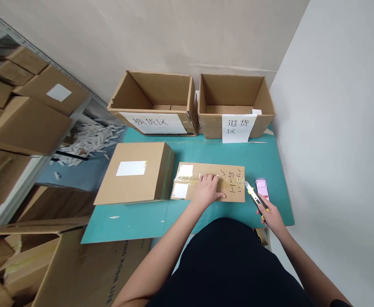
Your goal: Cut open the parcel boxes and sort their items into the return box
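Observation:
A taped cardboard box (190,168) with two white labels and handwritten numbers lies in front of me on the green table. My left hand (206,190) rests on its top, fingers lying across the tape and thumb spread toward the near edge. In my right hand (272,215) is a box cutter (253,197) with a black and yellow handle, gripped firmly. The tip of the cutter meets or nearly meets the right end of the tape; contact cannot be made out. Just beyond the cutter lies a phone (261,187) with a lit pink screen, partly hidden by my right hand.
A larger closed box (135,187) with a white label stands at left on the green table (187,149). Two open boxes with paper signs, one left (156,121) and one right (238,128), line the back. Shelved cartons (30,123) and a big open carton (87,264) are further left.

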Demonstrator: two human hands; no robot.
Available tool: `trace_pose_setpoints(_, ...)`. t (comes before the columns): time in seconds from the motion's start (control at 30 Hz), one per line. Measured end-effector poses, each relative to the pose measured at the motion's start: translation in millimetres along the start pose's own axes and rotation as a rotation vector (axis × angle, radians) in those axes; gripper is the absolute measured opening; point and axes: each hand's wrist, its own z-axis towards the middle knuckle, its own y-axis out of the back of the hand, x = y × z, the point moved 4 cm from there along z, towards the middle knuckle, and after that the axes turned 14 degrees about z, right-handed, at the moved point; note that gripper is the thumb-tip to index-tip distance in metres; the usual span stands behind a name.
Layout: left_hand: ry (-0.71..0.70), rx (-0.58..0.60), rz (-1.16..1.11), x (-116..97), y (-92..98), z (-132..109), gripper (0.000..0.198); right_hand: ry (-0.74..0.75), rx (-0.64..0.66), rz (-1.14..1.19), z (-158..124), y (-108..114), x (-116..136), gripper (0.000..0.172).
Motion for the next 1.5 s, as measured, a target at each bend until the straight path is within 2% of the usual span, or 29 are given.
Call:
trace_pose_setpoints(0.33,-0.034,-0.008,0.017,-3,6.9,-2,0.064,-0.017,0.002,0.046,-2,2,1,0.081)
trace_pose_setpoints(0.6,-0.123,0.027,0.105,-13,12.0,-17,0.092,-0.027,0.011,0.076,-1,1,3,0.082)
trace_pose_setpoints(0.93,-0.137,0.041,0.067,-13,11.1,-16,0.084,-0.049,0.035,-0.004,-3,5,6,0.078)
trace_pose_setpoints(1.3,-0.132,-0.004,0.043,-12,13.3,-20,0.081,-0.074,0.039,0.042,-19,8,-9,0.083)
trace_pose_setpoints(1.5,-0.137,-0.013,0.066,-13,13.7,-21,0.082,0.069,-0.053,-0.037,-15,27,-1,0.076)
